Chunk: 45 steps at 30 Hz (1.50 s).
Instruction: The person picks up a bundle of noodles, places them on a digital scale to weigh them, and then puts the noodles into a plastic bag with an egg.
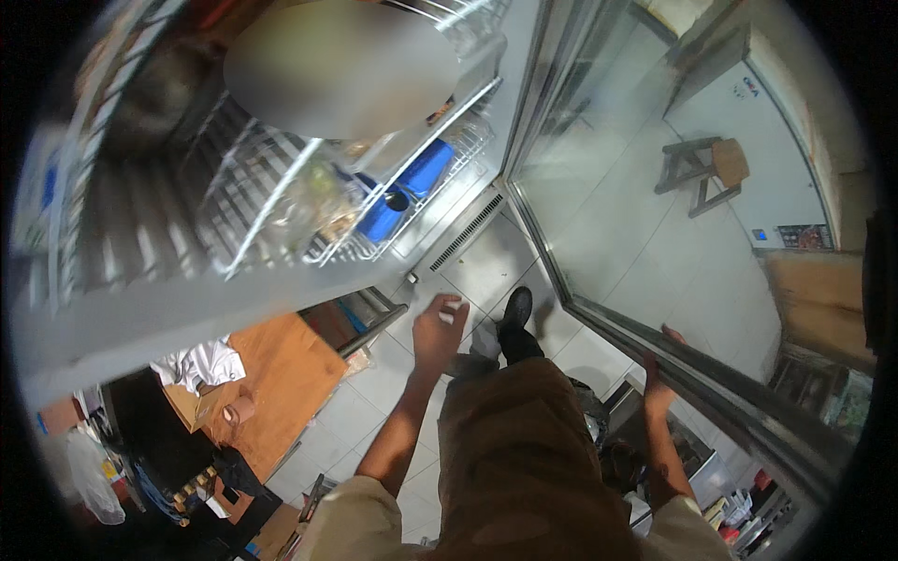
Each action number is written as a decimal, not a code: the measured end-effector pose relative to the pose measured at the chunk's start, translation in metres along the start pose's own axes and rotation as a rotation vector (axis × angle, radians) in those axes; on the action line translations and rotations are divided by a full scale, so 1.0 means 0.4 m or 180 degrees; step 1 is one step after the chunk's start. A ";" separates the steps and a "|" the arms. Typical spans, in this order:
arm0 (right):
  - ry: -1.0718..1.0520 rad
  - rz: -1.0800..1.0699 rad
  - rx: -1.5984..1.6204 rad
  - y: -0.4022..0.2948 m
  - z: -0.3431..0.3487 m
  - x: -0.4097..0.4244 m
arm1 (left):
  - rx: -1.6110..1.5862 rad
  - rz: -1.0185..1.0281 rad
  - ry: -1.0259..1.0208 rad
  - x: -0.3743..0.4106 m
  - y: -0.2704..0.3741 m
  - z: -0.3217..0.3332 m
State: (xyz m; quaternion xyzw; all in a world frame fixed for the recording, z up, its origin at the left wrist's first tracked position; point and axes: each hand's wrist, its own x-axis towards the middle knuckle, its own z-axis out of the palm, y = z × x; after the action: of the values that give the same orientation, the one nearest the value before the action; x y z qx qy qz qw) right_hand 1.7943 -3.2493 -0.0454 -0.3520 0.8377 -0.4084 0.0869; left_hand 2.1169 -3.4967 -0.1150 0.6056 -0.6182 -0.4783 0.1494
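Observation:
My right hand (pixel 659 389) grips the edge of a display refrigerator's glass door (pixel 603 231); its fingertips show beyond the metal frame. The door stands swung out on the right. My left hand (pixel 438 333) hangs in front of the cabinet with its fingers bent and apart, and I see nothing held in it. White wire shelves (pixel 277 200) fill the refrigerator on the left. Low inside are blue plastic containers (pixel 428 168) and clear plastic bags with blurred contents (pixel 319 203). A blurred oval hides part of the upper shelves.
Below left is a wooden tabletop (pixel 280 382) with a roll of tape (pixel 240 410) and a white cloth (pixel 200 365). Through the glass I see a wooden stool (pixel 726 165) beside a white chest freezer (pixel 765 147). A black bag (pixel 589 403) sits by my leg on the tiled floor (pixel 386 400).

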 end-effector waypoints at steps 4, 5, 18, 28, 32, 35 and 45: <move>-0.0045 0.0516 0.0342 0.046 0.015 0.024 | -0.0879 0.0010 0.0378 0.276 0.117 0.102; -0.0177 0.0756 0.0234 0.052 0.021 0.024 | -0.0512 0.0329 0.0686 0.332 0.125 0.121; -0.0791 0.3613 0.0805 0.306 0.209 -0.153 | 0.3004 0.1079 0.1511 0.821 0.298 0.119; -0.1287 0.0514 0.1506 -0.059 0.691 0.284 | 0.1607 0.1795 0.1517 0.708 0.310 0.185; -0.0978 -0.0737 0.1376 -0.139 0.816 0.502 | 0.1022 0.1924 0.1307 0.647 0.277 0.220; -0.1348 -0.0759 0.1395 -0.137 0.858 0.565 | 0.0823 0.2022 0.1261 0.620 0.269 0.240; -0.1751 -0.0727 0.1757 -0.134 0.889 0.630 | 0.0357 0.2469 0.1073 0.615 0.306 0.208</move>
State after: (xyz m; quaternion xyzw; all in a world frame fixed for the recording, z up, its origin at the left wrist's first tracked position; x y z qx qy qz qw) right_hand 1.7905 -3.6599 -0.2013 -0.5024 0.5977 -0.5155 0.3531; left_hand 1.9247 -3.7055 -0.1589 0.4051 -0.7922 -0.2466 0.3840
